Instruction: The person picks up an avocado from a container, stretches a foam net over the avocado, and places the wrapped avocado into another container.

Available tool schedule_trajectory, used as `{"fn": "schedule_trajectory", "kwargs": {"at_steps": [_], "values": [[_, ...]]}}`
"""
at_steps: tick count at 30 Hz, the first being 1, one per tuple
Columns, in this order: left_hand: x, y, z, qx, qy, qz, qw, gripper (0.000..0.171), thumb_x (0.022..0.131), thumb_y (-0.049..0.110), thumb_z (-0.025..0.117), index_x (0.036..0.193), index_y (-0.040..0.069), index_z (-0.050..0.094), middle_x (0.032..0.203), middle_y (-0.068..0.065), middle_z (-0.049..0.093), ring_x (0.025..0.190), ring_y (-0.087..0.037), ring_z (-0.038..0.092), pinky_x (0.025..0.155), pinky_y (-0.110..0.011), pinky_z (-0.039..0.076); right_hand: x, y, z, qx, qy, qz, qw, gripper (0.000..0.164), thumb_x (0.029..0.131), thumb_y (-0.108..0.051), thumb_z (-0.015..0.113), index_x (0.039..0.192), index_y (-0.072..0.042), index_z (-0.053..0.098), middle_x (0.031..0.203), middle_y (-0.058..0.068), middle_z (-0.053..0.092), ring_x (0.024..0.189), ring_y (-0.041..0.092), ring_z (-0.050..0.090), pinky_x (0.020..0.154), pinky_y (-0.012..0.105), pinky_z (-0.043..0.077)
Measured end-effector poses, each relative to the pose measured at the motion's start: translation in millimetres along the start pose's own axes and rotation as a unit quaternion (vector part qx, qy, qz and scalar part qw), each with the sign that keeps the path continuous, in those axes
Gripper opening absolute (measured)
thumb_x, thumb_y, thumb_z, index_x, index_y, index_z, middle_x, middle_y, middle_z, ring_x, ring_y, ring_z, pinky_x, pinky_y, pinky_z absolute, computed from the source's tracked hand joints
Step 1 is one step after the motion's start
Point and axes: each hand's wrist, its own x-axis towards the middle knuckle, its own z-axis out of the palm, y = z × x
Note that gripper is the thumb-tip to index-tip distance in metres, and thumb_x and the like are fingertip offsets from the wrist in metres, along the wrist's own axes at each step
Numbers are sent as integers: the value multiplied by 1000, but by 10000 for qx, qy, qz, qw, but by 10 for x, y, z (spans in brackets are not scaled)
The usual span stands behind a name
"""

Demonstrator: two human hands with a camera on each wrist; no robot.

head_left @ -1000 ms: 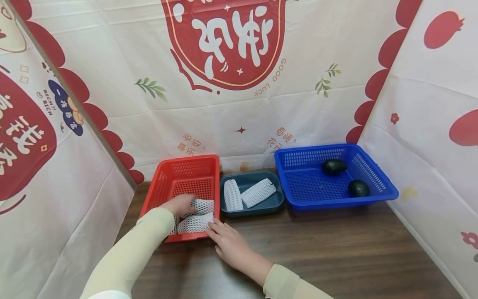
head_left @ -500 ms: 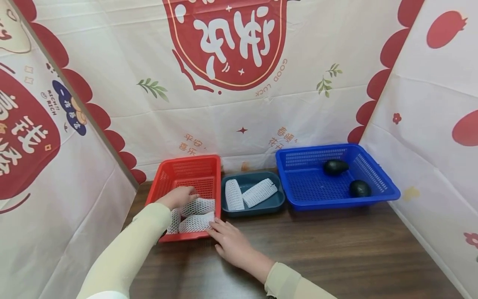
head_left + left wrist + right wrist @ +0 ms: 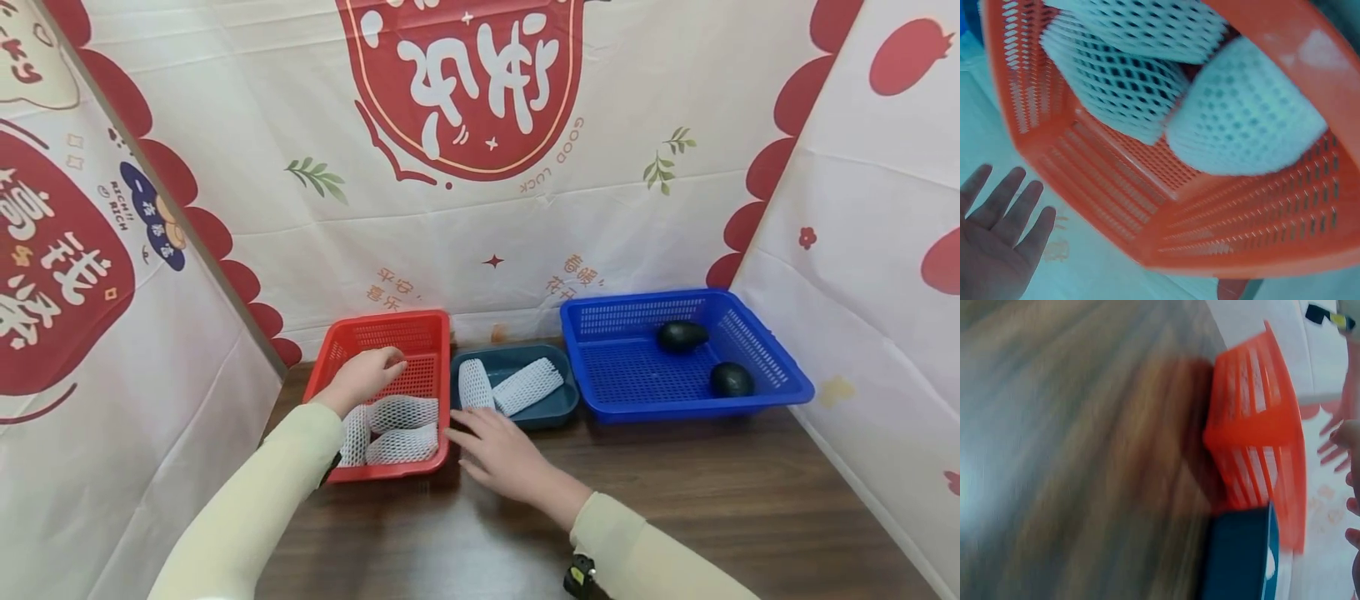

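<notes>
Inside the red basket (image 3: pixel 322 379) lie three white foam-net bundles (image 3: pixel 403 412), grouped at its near end; the left wrist view shows the bundles (image 3: pixel 1247 112) bulging, their contents mostly hidden by the mesh. My left hand (image 3: pixel 367 379) hovers above the basket beyond them, holding nothing, and its spread fingers (image 3: pixel 1007 200) appear in the left wrist view. My right hand (image 3: pixel 506 454) has loosely extended fingers near the corner between the red basket and a dark teal tray (image 3: pixel 558 408). In that tray rest two flat white foam-net sleeves (image 3: pixel 528 387), one partly behind my right fingertips.
A blue basket (image 3: pixel 615 412) stands to the right with two dark avocados (image 3: pixel 682 336) on its right side. All three containers sit on a brown wooden table (image 3: pixel 675 492), enclosed by printed cloth walls (image 3: pixel 465 225) at the back and sides.
My left hand has lifted off the foam-net bundles and moved up and away from them. My right hand has left the red basket's near corner and shifted right toward the tray.
</notes>
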Motion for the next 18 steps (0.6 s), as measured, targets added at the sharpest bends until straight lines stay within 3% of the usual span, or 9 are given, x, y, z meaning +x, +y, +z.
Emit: {"fn": "schedule_trajectory", "kwargs": {"at_steps": [8,13,18], "values": [[-77,245,78,-156,474,38,9987,43,97,38,58,133,14,57,122,-6,64,105,-21,62,91,-44,51,-124,475,-241,-64,367,334,9987,46,89,-30,69,130,-13,61,131,12,57,123,30,49,105,52,35],[-121,402,184,-277,670,108,9973,42,95,38,61,132,15,58,121,-4,65,104,-19,63,89,-42,52,-201,699,-382,-124,224,919,9954,46,88,-31,70,130,-12,62,130,10,58,123,30,50,106,52,34],[-147,632,273,-186,607,215,9977,42,96,36,61,133,15,58,124,-3,63,110,-19,60,92,-40,51,-280,940,-553,-193,87,1478,9888,48,88,-32,71,129,-11,63,128,11,60,120,31,51,103,53,36]]}}
